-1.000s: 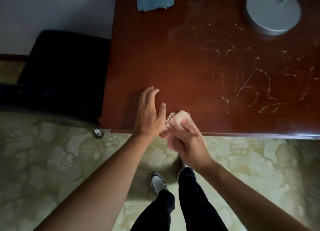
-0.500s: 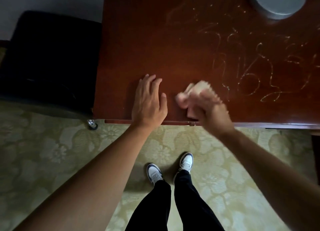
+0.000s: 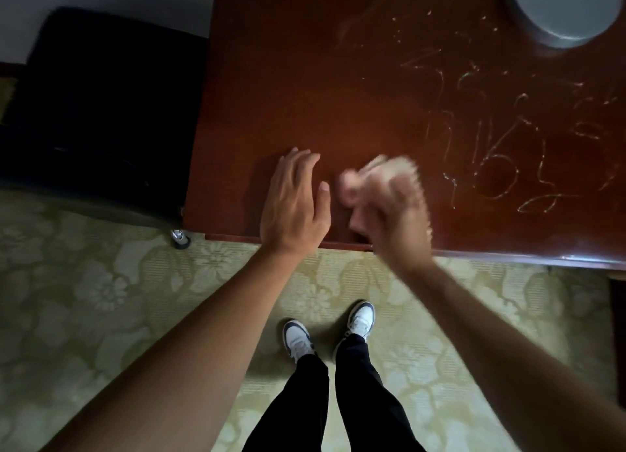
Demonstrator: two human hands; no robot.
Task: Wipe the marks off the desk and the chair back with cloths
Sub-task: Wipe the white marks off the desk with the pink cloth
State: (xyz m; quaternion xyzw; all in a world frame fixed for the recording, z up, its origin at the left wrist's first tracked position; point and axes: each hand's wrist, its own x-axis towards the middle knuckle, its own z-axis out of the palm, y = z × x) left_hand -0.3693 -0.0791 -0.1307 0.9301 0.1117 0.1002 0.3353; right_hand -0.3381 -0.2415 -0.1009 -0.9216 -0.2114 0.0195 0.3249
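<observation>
A dark red wooden desk (image 3: pixel 305 79) carries pale scribbled marks (image 3: pixel 501 153) on its right half. My left hand (image 3: pixel 294 204) lies flat and open on the desk near its front edge. Just to its right, my right hand (image 3: pixel 389 207), blurred by motion, is closed on a pale pinkish cloth (image 3: pixel 393 167) pressed to the desk, a little left of the marks. A black chair (image 3: pixel 101 106) stands at the left of the desk.
A round grey lamp base (image 3: pixel 562 8) sits at the desk's far right corner. A chair caster (image 3: pixel 179 238) is by the desk's front left corner. Patterned green carpet (image 3: pixel 118 299) covers the floor around my feet.
My right hand has carried the cloth from the desk's front edge up onto the surface and toward the marks. My left hand has stayed flat. The view has shifted, hiding the blue cloth.
</observation>
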